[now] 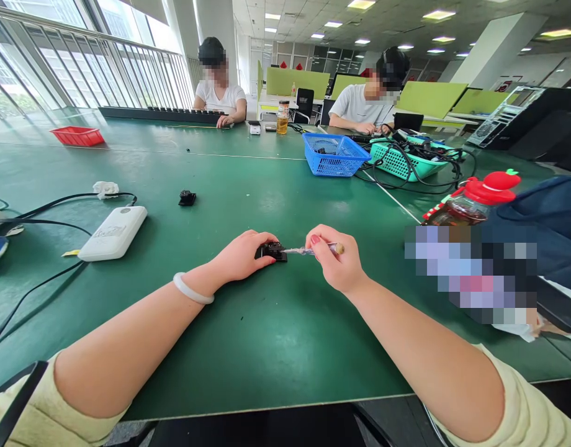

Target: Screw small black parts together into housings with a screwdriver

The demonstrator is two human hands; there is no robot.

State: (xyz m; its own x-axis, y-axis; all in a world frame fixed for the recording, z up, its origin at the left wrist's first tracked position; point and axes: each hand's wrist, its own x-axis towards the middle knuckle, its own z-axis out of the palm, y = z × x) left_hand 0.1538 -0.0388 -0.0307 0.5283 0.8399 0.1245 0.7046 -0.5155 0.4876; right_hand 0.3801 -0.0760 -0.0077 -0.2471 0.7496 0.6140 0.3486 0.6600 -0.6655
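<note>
On the green table (267, 335), my left hand (243, 253) grips a small black part (275, 251) between thumb and fingers. My right hand (334, 256) is closed around a thin tool (308, 251) with a rounded, tan handle end. The tool points left, and its tip meets the right side of the black part. Fine detail of the part is too small to tell. A similar small black piece (187, 198) lies apart, farther back to the left.
A white power bank (114, 233) with black cables sits at the left. Behind are a red tray (77, 136), a blue basket (336, 155) and a teal basket (401, 162) with cables. A red-lidded bottle (472, 200) stands right. Two people sit across the table.
</note>
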